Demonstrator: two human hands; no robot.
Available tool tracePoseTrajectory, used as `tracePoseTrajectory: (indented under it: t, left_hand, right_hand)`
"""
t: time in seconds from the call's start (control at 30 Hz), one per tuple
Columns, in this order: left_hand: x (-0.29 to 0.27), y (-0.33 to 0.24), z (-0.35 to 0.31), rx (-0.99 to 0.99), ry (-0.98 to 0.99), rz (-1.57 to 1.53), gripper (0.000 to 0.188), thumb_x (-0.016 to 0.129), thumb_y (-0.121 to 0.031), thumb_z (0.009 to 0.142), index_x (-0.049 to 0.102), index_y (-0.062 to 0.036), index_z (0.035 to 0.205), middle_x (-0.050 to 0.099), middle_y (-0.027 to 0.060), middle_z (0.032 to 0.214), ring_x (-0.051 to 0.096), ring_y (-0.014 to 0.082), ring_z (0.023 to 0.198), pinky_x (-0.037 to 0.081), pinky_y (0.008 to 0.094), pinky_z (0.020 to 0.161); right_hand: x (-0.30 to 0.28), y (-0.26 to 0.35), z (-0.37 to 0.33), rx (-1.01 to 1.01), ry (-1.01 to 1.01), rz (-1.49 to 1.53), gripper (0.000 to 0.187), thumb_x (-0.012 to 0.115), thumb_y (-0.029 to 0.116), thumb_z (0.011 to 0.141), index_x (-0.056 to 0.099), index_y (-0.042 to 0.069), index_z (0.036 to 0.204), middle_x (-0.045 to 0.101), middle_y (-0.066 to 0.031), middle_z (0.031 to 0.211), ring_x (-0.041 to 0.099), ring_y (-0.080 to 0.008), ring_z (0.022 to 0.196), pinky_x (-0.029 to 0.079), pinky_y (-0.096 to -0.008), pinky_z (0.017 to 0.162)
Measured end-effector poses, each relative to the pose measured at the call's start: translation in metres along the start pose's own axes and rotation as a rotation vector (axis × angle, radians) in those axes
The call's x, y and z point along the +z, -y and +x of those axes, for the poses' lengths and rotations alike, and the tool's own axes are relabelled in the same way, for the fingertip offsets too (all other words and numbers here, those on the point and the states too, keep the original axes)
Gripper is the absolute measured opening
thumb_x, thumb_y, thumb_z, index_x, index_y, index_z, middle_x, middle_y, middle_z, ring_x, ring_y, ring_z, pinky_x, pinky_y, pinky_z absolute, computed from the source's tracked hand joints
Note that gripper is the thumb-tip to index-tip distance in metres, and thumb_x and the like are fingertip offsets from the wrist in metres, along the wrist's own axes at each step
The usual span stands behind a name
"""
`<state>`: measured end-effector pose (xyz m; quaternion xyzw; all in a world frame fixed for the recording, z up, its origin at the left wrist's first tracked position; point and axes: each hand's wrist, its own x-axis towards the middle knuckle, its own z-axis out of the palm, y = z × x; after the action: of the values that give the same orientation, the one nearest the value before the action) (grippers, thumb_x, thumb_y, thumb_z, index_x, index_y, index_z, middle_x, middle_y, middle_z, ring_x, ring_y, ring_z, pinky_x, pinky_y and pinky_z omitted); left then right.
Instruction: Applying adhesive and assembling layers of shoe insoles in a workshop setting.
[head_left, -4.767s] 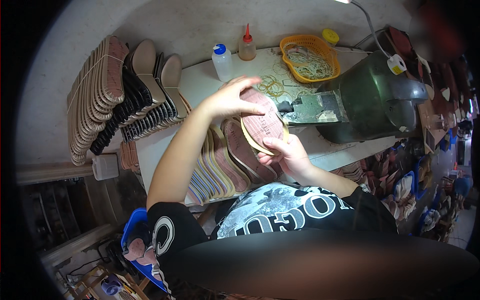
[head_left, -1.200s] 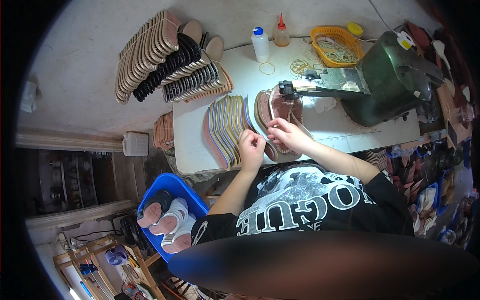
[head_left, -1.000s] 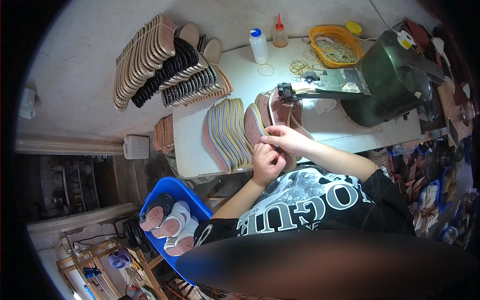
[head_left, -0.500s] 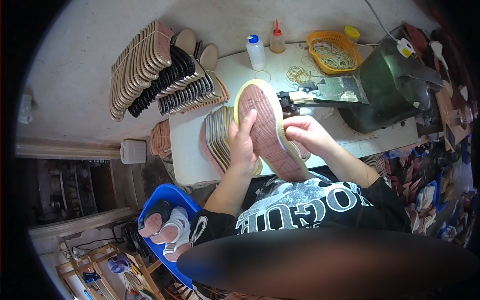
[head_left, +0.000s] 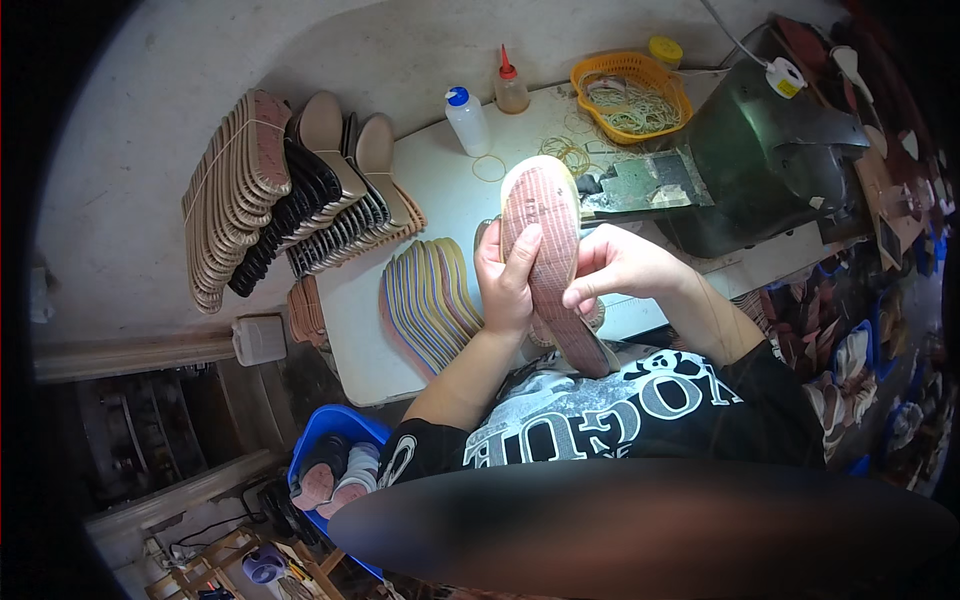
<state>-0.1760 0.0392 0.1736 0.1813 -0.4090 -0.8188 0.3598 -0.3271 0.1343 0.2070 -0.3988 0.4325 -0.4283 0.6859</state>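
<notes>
A long pinkish-brown insole (head_left: 548,245) with a pale yellow rim is held up over the table's front edge, its rounded end pointing away from me. My left hand (head_left: 508,285) wraps its left edge, with the thumb lying on the patterned face. At the right edge, my right hand (head_left: 630,268) has its thumb and bent fingers closed on the insole around its middle. The insole's lower end reaches down to my shirt. Left of it, a fanned row of yellow-, blue- and pink-edged insoles (head_left: 425,305) lies on the white table (head_left: 360,350).
A green machine (head_left: 770,165) stands at the right, its arm reaching over the table. Behind are a squeeze bottle (head_left: 468,122), a red-tipped bottle (head_left: 511,92) and an orange basket (head_left: 632,128) of rubber bands. Bundled soles (head_left: 240,170) stand far left; a blue bin (head_left: 330,430) holds footwear.
The insole has turned, looks narrower, and its yellow rim shows less on the right. My right hand has moved so its thumb lies over the insole's edge. The whole view has shifted.
</notes>
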Motion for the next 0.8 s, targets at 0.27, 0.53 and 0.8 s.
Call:
tracePoseTrajectory:
  t: [0.27, 0.53, 0.8]
  left_hand:
    - [-0.011, -0.001, 0.019, 0.083, -0.149, 0.287, 0.023, 0.065, -0.011, 0.089, 0.058, 0.0021, 0.106, 0.065, 0.0092, 0.102, 0.061, 0.0122, 0.089, 0.049, 0.0258, 0.081]
    - [-0.031, 0.024, 0.052, -0.062, -0.158, 0.115, 0.029, 0.064, -0.015, 0.089, 0.054, 0.0018, 0.111, 0.063, 0.0097, 0.103, 0.062, 0.0149, 0.091, 0.05, 0.0266, 0.082]
    - [-0.014, 0.029, 0.073, -0.096, -0.17, 0.122, 0.028, 0.062, -0.016, 0.091, 0.059, 0.0034, 0.111, 0.066, 0.0109, 0.101, 0.064, 0.0163, 0.089, 0.051, 0.0278, 0.08]
  right_hand:
    - [0.014, -0.018, 0.01, -0.14, -0.436, -0.099, 0.018, 0.068, 0.018, 0.087, 0.068, 0.0, 0.086, 0.059, 0.0042, 0.07, 0.046, -0.0016, 0.062, 0.04, -0.0199, 0.055]
    - [-0.006, -0.06, -0.007, -0.099, -0.322, 0.134, 0.031, 0.056, 0.033, 0.096, 0.065, 0.003, 0.097, 0.06, 0.003, 0.08, 0.053, -0.0048, 0.067, 0.044, -0.0202, 0.064]
    - [0.013, -0.077, -0.03, -0.17, -0.34, 0.255, 0.033, 0.064, 0.016, 0.088, 0.061, -0.006, 0.112, 0.067, -0.01, 0.101, 0.065, -0.0142, 0.087, 0.053, -0.0271, 0.079]
